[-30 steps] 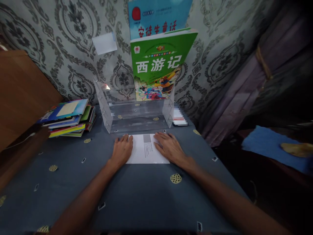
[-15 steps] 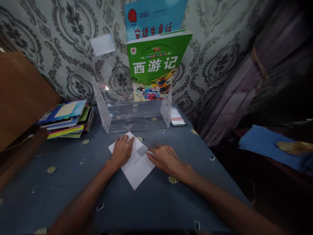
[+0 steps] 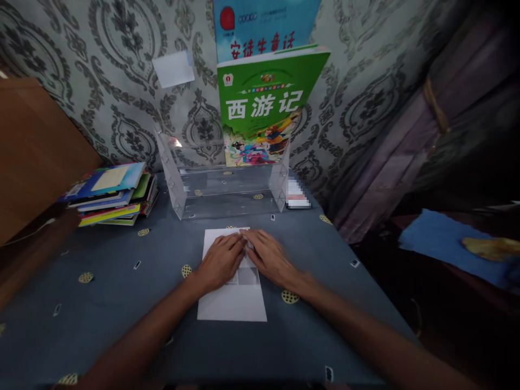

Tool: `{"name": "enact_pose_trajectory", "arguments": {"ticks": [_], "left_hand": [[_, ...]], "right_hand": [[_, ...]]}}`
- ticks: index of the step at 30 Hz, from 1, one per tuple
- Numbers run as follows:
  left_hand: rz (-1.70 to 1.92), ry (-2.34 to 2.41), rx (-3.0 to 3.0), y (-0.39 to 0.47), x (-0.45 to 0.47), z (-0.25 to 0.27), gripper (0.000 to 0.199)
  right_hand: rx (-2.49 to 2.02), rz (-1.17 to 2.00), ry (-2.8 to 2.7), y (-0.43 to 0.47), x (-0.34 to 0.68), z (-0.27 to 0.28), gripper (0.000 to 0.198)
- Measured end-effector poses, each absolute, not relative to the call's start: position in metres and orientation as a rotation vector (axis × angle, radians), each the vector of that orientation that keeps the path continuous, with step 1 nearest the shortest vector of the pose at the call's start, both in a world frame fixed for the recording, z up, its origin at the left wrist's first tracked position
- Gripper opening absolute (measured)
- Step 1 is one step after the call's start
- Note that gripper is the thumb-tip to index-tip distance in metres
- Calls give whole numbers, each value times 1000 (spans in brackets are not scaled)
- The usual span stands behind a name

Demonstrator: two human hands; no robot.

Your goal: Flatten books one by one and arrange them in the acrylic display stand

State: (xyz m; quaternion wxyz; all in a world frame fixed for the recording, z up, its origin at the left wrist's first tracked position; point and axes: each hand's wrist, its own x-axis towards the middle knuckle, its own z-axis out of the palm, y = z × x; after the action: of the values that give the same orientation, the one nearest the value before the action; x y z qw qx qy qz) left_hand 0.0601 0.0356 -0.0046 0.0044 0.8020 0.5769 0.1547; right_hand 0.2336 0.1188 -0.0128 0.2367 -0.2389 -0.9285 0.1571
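Note:
A white sheet of paper lies on the table in front of me, with a folded part toward its far side and a grey printed patch near its middle. My left hand rests flat on the paper's left half, fingers stretched forward and pressing down. From the right, my right hand reaches over the far right part of the paper, its fingers extended and its fingertips meeting those of the left hand near the far edge. The hands cover much of the fold, so its exact shape is hidden.
Behind the paper stands a clear acrylic rack, with a green book and a blue book upright above it. A stack of books lies at left. The patterned tablecloth ends at right, beside a curtain.
The paper has turned from a diamond position to nearly square with me. My left hand has slid right and nearer, and my right hand has moved to the far edge, beside it.

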Motion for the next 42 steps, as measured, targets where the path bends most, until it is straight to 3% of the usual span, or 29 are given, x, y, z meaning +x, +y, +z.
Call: {"name": "enact_pose_trajectory", "arguments": {"ticks": [10,14,18,30,42], "left_hand": [[326,1938,2515,36,54,-6,37],[78,2154,2339,37,44,16,30],[-63,2302,2072,36,30,41,35],[97,2169,2090,38,4,41,36],[39,2200,2138,38,1,33,40]], "right_hand": [[-692,315,-2679,126,233,-26,47],[-690,313,-2686,126,234,-23,46],[-674,325,-2685,126,234,-24,44],[-676,331,-2776,120,231,-13,41],[-127,437,-2955,64,193,-9,45]]}}
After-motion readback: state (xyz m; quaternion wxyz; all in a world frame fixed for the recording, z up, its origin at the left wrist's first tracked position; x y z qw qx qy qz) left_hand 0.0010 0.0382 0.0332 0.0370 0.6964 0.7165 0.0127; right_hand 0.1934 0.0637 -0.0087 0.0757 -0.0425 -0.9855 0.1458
